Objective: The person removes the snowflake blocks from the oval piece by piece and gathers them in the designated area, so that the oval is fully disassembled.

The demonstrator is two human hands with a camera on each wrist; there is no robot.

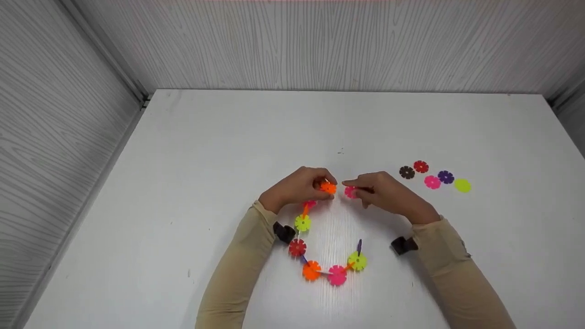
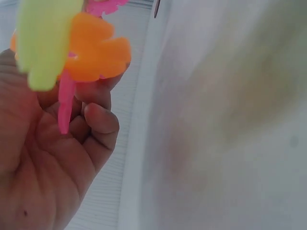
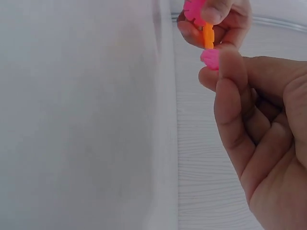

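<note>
Between thumb and fingers, my left hand (image 1: 301, 186) grips an orange notched disc (image 1: 328, 188) at the upper end of a chain of interlocked flower-shaped discs. Below that hand the chain curves round through a yellow disc (image 1: 302, 223), a red disc (image 1: 297, 247) and a pink disc (image 1: 337, 275) to a purple disc (image 1: 359, 246) standing edge-on. Just right of the orange disc, my right hand (image 1: 386, 194) pinches a loose-looking pink disc (image 1: 350, 192), partly covered by fingers. A small gap separates the two hands in the head view. A blurred yellow disc (image 2: 45, 43) looms in the left wrist view.
Several separate discs lie to the right on the white table (image 1: 219, 151): brown (image 1: 406, 172), red (image 1: 421, 166), pink (image 1: 432, 182), purple (image 1: 446, 177) and yellow (image 1: 463, 185). Wood-grain panels (image 1: 292, 45) stand behind the table and at its sides.
</note>
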